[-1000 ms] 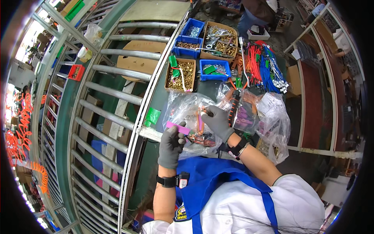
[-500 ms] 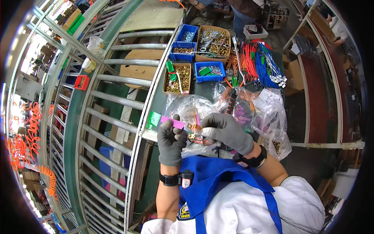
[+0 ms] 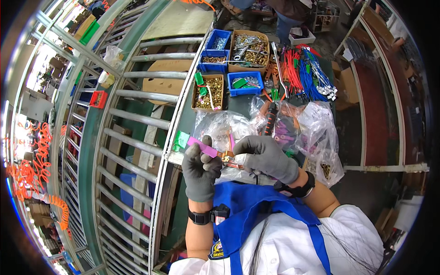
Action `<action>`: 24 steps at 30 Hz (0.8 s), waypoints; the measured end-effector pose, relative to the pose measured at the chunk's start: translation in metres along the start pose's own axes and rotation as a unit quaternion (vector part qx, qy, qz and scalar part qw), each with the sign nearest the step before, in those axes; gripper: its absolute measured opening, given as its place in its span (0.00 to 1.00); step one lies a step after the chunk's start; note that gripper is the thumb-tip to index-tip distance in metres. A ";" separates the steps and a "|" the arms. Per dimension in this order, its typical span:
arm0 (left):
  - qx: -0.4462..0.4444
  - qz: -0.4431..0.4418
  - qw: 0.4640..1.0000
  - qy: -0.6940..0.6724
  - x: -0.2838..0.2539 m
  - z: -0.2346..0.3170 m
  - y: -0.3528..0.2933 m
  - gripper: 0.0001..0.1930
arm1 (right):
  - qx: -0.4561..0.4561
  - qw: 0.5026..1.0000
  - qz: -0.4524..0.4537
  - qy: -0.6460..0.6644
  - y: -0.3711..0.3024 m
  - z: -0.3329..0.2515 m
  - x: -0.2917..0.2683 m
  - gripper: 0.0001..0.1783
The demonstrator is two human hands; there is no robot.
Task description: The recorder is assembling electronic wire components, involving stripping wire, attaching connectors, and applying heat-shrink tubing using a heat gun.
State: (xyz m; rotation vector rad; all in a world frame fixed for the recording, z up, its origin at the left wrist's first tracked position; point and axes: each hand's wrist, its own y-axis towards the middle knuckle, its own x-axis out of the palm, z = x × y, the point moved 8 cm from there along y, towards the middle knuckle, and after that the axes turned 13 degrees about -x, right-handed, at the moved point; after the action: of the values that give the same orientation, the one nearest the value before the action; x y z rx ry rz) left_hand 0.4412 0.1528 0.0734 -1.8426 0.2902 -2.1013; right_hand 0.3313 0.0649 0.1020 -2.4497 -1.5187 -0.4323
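Note:
Gloved in grey, my left hand (image 3: pixel 200 175) is closed on a pink-purple strip (image 3: pixel 201 147), which sticks out on both sides of the thumb. A green piece of film (image 3: pixel 180 140) lies beside the strip's left end. My right hand (image 3: pixel 270 158), also gloved, has its fingers pinched close by on the right; what is in them, if anything, is hidden. Small brass-coloured parts (image 3: pixel 227 159) show between the hands. Behind the fingers lies a clear plastic bag (image 3: pixel 217 123), and an orange-and-black tool handle (image 3: pixel 271 118) lies past my right hand.
Beyond are blue bins (image 3: pixel 245 90) and cardboard boxes (image 3: pixel 207 105) of metal fasteners. Red cables (image 3: pixel 293 73) and blue cables (image 3: pixel 311 85) lie at the far right, near a long wrench (image 3: pixel 278 68). A roller conveyor (image 3: pixel 137 117) runs along the left. Another person (image 3: pixel 289 23) stands beyond the table.
The pink-purple strip has tilted, its right end now lower. My left hand has turned slightly and shifted a little left and down; my right hand is nearly where it was.

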 end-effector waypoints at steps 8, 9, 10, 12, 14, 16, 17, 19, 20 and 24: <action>0.034 -0.035 0.995 -0.091 0.001 0.000 0.002 0.16 | -0.003 1.000 -0.003 0.014 -0.003 0.000 0.001 0.13; 0.034 -0.047 0.993 -0.100 0.000 0.000 0.003 0.16 | -0.010 1.000 -0.013 0.027 -0.003 0.000 0.003 0.13; 0.034 -0.047 0.993 -0.099 0.000 -0.001 0.003 0.16 | -0.011 0.999 -0.013 0.028 -0.003 0.000 0.004 0.13; 0.032 -0.056 0.992 -0.109 -0.001 -0.002 0.004 0.16 | -0.008 0.999 -0.009 0.047 -0.004 0.000 0.007 0.13; 0.030 -0.049 0.991 -0.119 -0.003 -0.004 0.006 0.16 | -0.011 0.999 -0.003 0.045 -0.003 0.003 0.005 0.13; 0.030 -0.043 0.990 -0.130 -0.003 -0.005 0.004 0.16 | -0.015 0.999 0.001 0.042 -0.003 0.005 0.004 0.13; 0.026 -0.052 0.990 -0.125 -0.001 -0.005 0.004 0.16 | -0.010 0.999 0.007 0.036 -0.003 0.006 0.003 0.13; 0.023 -0.061 0.991 -0.120 0.000 -0.006 0.003 0.16 | -0.005 0.999 0.012 0.030 -0.003 0.007 0.001 0.13; 0.022 -0.058 0.989 -0.132 0.000 -0.006 0.004 0.15 | -0.001 1.000 0.013 0.022 -0.003 0.006 0.000 0.13; 0.015 -0.061 0.987 -0.146 -0.001 -0.007 0.005 0.14 | -0.006 1.000 0.014 0.027 -0.002 0.009 -0.002 0.14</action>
State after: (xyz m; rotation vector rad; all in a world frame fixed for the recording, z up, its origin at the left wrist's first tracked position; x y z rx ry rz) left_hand 0.4346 0.1479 0.0690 -2.1631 0.0738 -1.8624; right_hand 0.3301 0.0676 0.0928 -2.4441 -1.4627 -0.5002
